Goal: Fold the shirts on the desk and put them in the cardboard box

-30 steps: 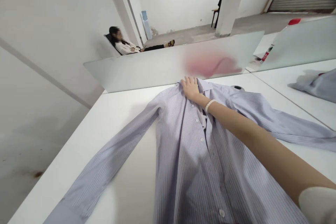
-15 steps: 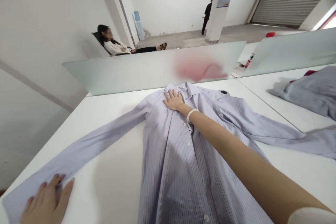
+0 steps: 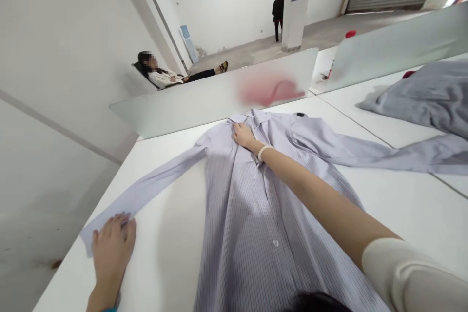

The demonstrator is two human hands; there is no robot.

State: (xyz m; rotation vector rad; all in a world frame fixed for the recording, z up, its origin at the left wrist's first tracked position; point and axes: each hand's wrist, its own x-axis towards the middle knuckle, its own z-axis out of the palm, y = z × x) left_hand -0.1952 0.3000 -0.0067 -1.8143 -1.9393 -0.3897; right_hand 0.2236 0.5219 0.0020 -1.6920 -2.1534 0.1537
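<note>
A pale lilac striped button-up shirt (image 3: 237, 214) lies front up, its collar at the far edge and both sleeves spread sideways. My left hand (image 3: 113, 248) rests over the left-lying sleeve near its cuff, fingers laid out on the cloth. Just below the collar, my right hand (image 3: 244, 135) is on the shirt front, its fingers bent and drawn together on the fabric by the button edge. Its fingertips are partly hidden. The right forearm, with a white bead bracelet (image 3: 262, 152), crosses over the shirt's front.
The shirt lies on a white table (image 3: 179, 204) backed by a frosted divider (image 3: 190, 107). Grey cloth (image 3: 424, 97) is heaped at the right. A dark round object (image 3: 300, 114) sits by the shirt's shoulder. Beyond, one person (image 3: 164, 77) reclines and another (image 3: 278, 14) stands beside a pillar.
My right hand's fingers, spread flat before, are now bent and closer together on the shirt. My left hand stays at the sleeve's cuff end. The view has shifted; the standing person shows more.
</note>
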